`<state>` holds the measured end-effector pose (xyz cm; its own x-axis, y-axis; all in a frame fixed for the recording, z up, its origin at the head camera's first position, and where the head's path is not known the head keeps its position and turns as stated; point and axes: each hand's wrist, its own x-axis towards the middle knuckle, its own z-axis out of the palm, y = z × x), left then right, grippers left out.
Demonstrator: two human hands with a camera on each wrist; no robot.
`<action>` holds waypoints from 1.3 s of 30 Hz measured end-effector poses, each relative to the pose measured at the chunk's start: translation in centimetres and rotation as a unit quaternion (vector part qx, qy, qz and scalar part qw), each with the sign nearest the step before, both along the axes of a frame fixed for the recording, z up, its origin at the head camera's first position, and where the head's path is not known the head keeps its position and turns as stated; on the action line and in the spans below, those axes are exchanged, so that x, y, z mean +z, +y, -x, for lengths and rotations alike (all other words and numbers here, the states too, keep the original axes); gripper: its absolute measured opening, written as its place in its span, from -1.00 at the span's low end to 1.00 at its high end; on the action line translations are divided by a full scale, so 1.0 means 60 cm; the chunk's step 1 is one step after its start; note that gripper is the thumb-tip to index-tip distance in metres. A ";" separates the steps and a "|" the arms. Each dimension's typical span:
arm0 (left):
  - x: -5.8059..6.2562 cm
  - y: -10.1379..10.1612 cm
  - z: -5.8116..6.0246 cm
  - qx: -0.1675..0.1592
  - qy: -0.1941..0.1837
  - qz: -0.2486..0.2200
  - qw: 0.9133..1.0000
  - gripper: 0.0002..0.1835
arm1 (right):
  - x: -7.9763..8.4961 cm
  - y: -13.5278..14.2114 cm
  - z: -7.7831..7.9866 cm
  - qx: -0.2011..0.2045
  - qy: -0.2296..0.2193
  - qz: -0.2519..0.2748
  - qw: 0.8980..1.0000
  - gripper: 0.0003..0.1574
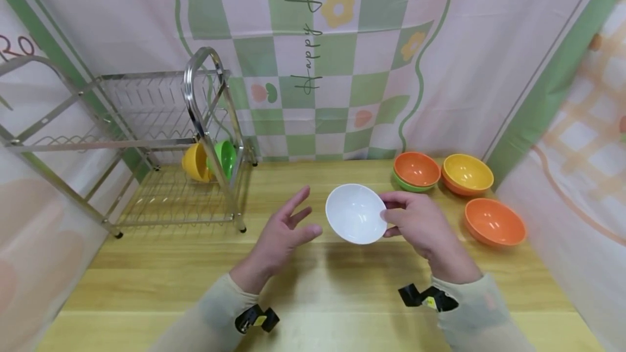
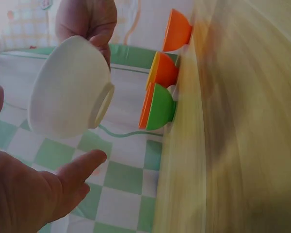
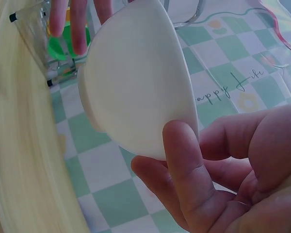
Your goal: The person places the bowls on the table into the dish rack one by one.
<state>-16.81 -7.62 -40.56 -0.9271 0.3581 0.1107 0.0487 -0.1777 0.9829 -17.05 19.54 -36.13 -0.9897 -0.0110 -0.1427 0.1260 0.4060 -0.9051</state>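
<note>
Bowl [image 1: 356, 214], white and round, is hanging above the table [image 1: 313, 308], right of the dish rack [image 1: 122, 145], the right hand [image 1: 423, 224] pinching its rim.
Left hand [image 1: 280, 235], fingers spread and touching nothing, is standing in the way between bowl and rack; coloured bowls [image 1: 468, 174] are sitting farther right of the rack.

cream sleeves [image 1: 215, 314] carry angular black wrist devices [image 1: 246, 319] with yellow patches [image 1: 260, 320].

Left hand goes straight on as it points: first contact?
Likely the white bowl the right hand holds; the left hand would meet it on its thumb side, though depth is unclear.
</note>
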 end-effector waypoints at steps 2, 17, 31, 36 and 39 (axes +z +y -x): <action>-0.002 0.006 -0.001 -0.010 0.001 -0.006 1.000 -0.10 | 0.000 -0.004 0.000 0.002 -0.002 0.001 1.000 -0.48; -0.005 0.024 -0.005 -0.039 -0.020 -0.039 0.998 -0.11 | 0.001 -0.024 -0.004 0.015 -0.002 0.013 1.000 -0.51; -0.010 0.024 -0.003 -0.045 -0.033 -0.083 0.995 -0.13 | 0.003 -0.031 -0.006 0.015 -0.002 0.023 1.000 -0.53; -0.014 0.022 -0.002 -0.042 -0.038 -0.086 0.995 -0.16 | 0.005 -0.034 -0.008 0.013 -0.001 0.028 1.000 -0.54; -0.015 0.020 -0.001 -0.040 -0.042 -0.086 0.995 -0.16 | 0.005 -0.036 -0.010 0.017 0.004 0.035 0.999 -0.54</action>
<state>-16.74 -6.42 -41.48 -0.9052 0.4130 0.1003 -0.0530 -0.3438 0.9375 -16.45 17.39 -35.80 -0.9896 -0.0537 -0.1333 0.1068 0.3464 -0.9320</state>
